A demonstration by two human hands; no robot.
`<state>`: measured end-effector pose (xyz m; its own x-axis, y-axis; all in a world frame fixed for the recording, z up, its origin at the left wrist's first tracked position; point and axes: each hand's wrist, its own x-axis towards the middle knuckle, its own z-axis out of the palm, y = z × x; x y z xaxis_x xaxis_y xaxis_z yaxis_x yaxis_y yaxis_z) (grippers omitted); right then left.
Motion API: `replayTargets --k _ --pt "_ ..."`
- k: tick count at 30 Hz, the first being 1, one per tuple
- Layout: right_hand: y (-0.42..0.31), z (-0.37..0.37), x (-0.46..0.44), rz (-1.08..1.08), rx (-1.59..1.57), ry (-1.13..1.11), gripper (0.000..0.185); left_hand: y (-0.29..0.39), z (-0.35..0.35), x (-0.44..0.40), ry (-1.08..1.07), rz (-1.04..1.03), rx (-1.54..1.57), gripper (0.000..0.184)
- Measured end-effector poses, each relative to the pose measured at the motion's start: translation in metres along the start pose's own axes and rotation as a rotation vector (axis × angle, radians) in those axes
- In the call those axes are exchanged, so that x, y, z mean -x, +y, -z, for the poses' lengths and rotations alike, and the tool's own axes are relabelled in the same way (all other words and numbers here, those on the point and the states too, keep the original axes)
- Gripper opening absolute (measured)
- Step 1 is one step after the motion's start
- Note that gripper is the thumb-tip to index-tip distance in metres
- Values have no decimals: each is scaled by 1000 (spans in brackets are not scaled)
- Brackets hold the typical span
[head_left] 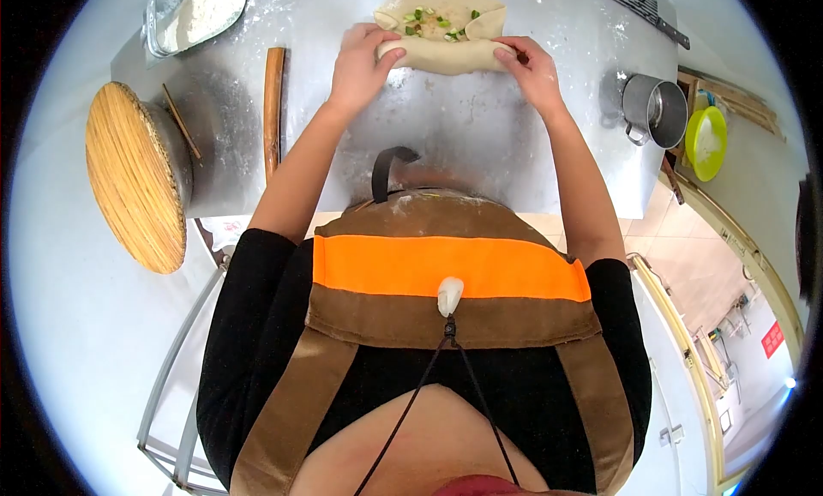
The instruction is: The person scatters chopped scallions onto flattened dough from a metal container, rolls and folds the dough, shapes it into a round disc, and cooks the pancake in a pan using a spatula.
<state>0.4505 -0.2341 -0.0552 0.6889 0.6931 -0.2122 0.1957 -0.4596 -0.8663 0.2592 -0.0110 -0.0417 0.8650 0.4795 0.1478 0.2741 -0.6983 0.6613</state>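
A sheet of pale dough (446,57) lies at the far side of the metal table, its near edge folded over into a thick roll and its far side and corners turned inward. Chopped green onion (441,24) shows in the opening between the folds. My left hand (367,60) grips the left end of the roll, thumb on the near side and fingers behind. At the right end, my right hand (529,67) pinches the dough between thumb and fingers. Parts of the fingers on both hands are hidden by the dough.
A wooden rolling pin (273,110) lies left of my forearm. Further left are a tub of flour (206,12), a thin stick (182,121) and a pot with a round wooden lid (133,179). To the right stand a metal mug (656,110), a black slotted tool (639,7) and a yellow-green bowl (706,144).
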Motion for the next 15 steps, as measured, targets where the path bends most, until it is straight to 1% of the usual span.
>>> replayTargets --k 1,3,4,5,6,7,9,13,15 --pt "-3 -2 0 0 1 1 22 2 -2 -1 0 -1 1 24" --pt "-11 -10 1 179 174 311 22 6 -6 -3 124 77 90 23" --pt "-5 -12 1 182 174 309 22 -2 -9 -2 126 78 89 23" --pt "7 -15 3 305 261 260 26 -15 -16 2 76 -141 -26 25" --pt "5 -16 6 426 349 211 31 -15 -15 1 22 -360 -139 26" --pt "4 -15 9 423 350 210 31 -12 -14 4 21 -359 -136 26" --pt "-2 -11 15 668 495 211 38 -6 -9 9 54 -418 -214 33" --pt "3 -8 11 711 523 211 41 -12 -13 7 85 -402 -187 35" --pt "2 -5 2 648 536 178 41 -16 -13 -2 36 -358 -161 36"
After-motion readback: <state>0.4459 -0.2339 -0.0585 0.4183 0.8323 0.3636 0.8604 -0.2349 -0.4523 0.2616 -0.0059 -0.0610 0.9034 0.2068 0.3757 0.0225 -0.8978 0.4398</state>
